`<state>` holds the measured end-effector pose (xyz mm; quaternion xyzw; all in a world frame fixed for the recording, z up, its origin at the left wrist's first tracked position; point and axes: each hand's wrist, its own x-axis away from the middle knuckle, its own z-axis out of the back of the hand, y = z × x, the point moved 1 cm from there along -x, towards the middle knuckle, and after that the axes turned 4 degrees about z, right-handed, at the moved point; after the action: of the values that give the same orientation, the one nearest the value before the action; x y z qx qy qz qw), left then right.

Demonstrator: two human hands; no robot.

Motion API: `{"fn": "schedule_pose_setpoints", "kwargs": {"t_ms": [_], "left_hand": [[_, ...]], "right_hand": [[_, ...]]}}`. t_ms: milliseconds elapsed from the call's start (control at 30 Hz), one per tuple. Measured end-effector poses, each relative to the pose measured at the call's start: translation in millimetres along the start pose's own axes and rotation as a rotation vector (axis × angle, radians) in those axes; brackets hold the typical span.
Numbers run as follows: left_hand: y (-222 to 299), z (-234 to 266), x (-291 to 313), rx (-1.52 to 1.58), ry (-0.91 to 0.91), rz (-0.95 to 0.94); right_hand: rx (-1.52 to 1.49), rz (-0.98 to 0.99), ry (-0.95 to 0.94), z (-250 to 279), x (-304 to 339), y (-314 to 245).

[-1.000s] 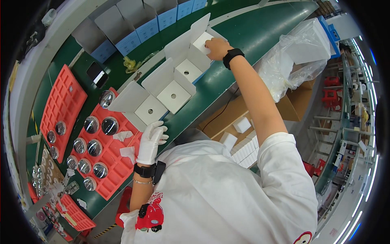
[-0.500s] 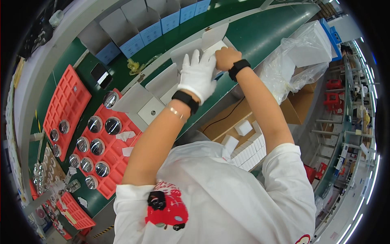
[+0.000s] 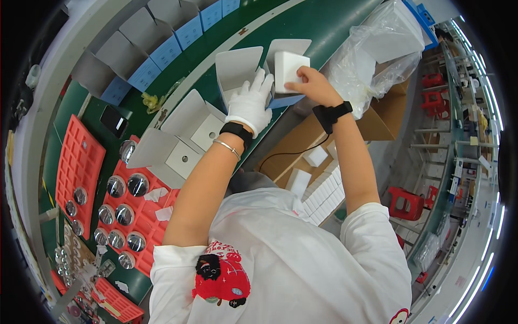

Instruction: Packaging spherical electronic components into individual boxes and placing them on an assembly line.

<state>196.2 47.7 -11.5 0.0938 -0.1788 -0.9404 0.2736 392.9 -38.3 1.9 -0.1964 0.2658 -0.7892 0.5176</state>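
Observation:
My right hand [image 3: 317, 86], bare with a black wristband, pinches a small white box [image 3: 289, 67] by its near right edge. That white box is tilted at the mouth of an open carton [image 3: 285, 101] with a blue side and a raised grey flap. To its left, my white-gloved left hand [image 3: 249, 106] has its fingers stretched out over another open carton [image 3: 236, 60], apparently touching it. What lies beneath the glove is hidden. Nearer on the left stand two more open cartons, whose white inserts [image 3: 182, 160] each show a round hole.
Several blue-sided open cartons [image 3: 145, 73] line the far side of the green bench. Red trays [image 3: 156, 213] with shiny round parts [image 3: 138, 184] lie at left, near a phone [image 3: 114, 121]. Clear plastic wrapping [image 3: 350, 65] is at right. Below, a cardboard box [image 3: 280, 164] holds several white boxes.
The view has shifted. My right hand has drawn back from over the carton, and the white box in its fingers now shows plainly. My left hand remains over the carton beside it.

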Motion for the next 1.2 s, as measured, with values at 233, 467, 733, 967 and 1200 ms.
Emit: {"fn": "schedule_pose_setpoints", "kwargs": {"t_ms": [233, 467, 733, 967, 1200], "left_hand": [[2.9, 7.4, -5.1, -0.033, -0.085, 0.073], [6.5, 11.5, -14.6, -0.146, 0.037, 0.033], [1.3, 5.0, -30.4, -0.179, -0.020, -0.129], [8.7, 8.0, -27.9, -0.001, -0.078, -0.043], [10.0, 6.6, -23.9, 0.094, -0.068, 0.012]], "right_hand": [[0.022, -0.006, 0.334, -20.7, 5.1, -13.2], [-0.200, -0.057, 0.411, -18.6, 3.7, -5.1], [0.262, -0.027, 0.442, -39.4, -4.8, -10.3], [0.442, -0.257, -0.030, -44.0, -28.0, -23.3], [0.464, -0.144, -0.268, -40.0, -44.2, -20.5]]}}
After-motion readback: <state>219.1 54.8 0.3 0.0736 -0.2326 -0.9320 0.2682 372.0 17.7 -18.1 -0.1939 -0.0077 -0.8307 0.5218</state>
